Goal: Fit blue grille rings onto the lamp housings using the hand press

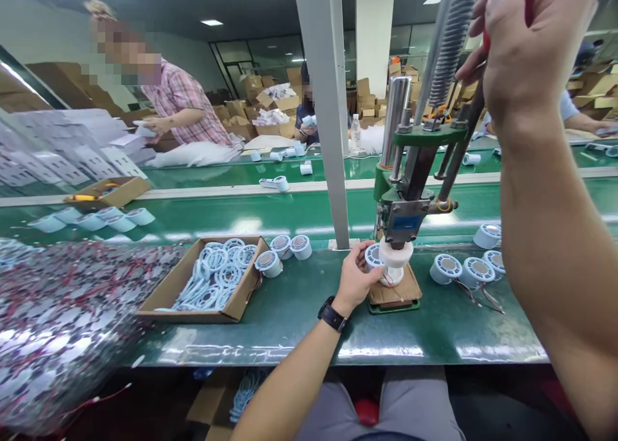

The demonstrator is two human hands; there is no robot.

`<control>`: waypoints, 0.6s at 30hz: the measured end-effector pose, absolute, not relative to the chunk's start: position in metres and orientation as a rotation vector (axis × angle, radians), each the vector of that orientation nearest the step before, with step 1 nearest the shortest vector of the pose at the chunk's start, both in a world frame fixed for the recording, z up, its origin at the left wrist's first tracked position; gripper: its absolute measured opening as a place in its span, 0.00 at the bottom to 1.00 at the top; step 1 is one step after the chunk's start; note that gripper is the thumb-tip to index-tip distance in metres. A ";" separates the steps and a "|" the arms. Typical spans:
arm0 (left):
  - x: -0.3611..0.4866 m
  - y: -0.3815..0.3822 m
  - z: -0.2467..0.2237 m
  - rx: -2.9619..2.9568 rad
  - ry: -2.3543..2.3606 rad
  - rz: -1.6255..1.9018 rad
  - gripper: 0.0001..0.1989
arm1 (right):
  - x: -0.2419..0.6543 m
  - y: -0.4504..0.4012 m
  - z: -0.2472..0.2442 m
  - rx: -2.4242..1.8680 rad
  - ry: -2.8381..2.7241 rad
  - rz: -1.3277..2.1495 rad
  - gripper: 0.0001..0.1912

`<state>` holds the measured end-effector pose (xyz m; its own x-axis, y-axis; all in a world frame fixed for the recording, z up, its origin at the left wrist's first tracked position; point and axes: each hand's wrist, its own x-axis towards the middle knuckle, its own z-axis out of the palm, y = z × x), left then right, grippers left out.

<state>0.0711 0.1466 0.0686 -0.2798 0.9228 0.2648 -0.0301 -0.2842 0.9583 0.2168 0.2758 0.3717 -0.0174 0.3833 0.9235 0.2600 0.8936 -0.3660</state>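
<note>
My left hand, with a black watch on the wrist, has its thumb and fingers closed around a light blue round housing. That housing sits beside the white round pressing head of a green hand press. Below the head, a white round piece rests on the cardboard-covered press base. My right hand is raised at the upper right, its fingers wrapped round the red handle of the press lever. Part of the handle is hidden by the hand.
A cardboard box of light blue rings stands left, with several housings beside it. More wired housings stand right of the press. Bundled wired parts cover the far left. A grey post rises ahead; co-workers stand across the green conveyor.
</note>
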 end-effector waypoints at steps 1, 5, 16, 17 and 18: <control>0.074 0.149 0.069 1.223 1.187 1.649 0.30 | 0.218 0.277 0.371 -0.504 -1.642 0.026 0.19; 0.085 0.158 0.074 1.293 1.104 1.601 0.28 | 0.223 0.278 0.370 -0.483 -1.690 -0.041 0.22; 0.080 0.149 0.075 1.478 1.161 1.460 0.29 | 0.222 0.262 0.377 -0.588 -1.655 0.135 0.24; 0.079 0.147 0.076 1.501 1.165 1.455 0.32 | 0.228 0.254 0.374 -0.577 -1.656 0.129 0.24; 0.076 0.144 0.077 1.524 1.175 1.455 0.36 | 0.234 0.244 0.370 -0.555 -1.670 0.136 0.23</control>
